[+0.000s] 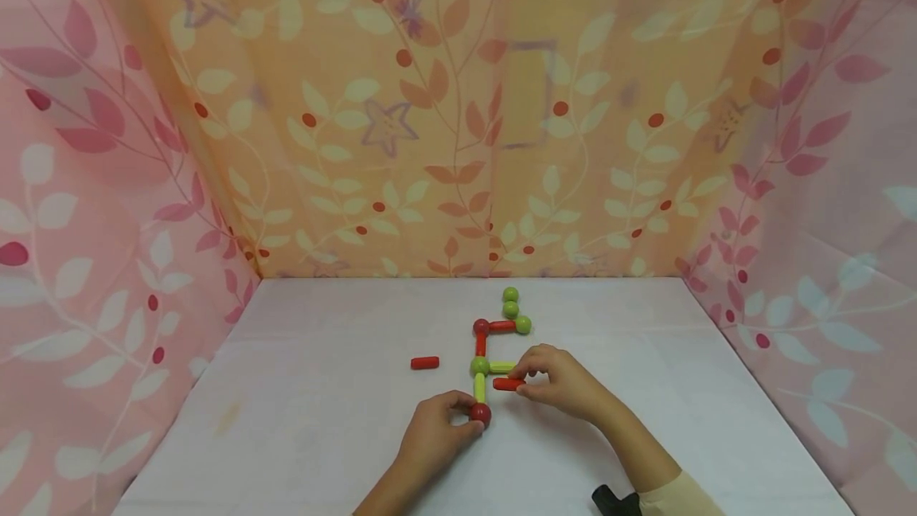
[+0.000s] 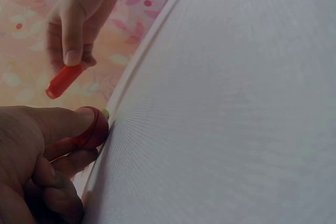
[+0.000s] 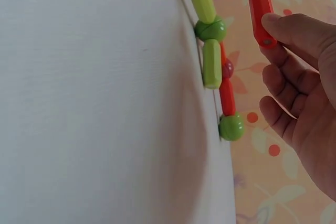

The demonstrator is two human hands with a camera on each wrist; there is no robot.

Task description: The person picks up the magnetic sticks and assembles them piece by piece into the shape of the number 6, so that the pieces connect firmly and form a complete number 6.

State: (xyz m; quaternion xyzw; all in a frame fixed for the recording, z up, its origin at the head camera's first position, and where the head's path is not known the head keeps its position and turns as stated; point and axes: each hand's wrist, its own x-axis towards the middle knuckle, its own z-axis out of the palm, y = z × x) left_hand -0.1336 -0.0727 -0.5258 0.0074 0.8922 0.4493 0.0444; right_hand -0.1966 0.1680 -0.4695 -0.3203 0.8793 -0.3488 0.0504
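My left hand [image 1: 438, 432] pinches a red ball [image 1: 481, 415] between thumb and fingers at the near end of a chain of rods and balls. From that ball a yellow-green rod [image 1: 480, 388] runs to a green ball [image 1: 479, 366]. A second yellow-green rod [image 1: 501, 368] branches right from the green ball, and a red rod [image 1: 481, 345] leads on to a farther red ball [image 1: 481, 326]. Another red rod [image 1: 503, 326] joins that one to a green ball [image 1: 524, 325]. My right hand [image 1: 562, 382] holds a loose red rod [image 3: 261, 18] between thumb and fingers, raised above the table.
Left of the chain a separate red rod [image 1: 425, 362] lies on the white table [image 1: 301, 420]. Two green balls [image 1: 510, 301] sit beyond the chain's far end. Patterned curtains [image 1: 458, 102] close in the back and both sides. A black object [image 1: 614, 500] shows by the right sleeve.
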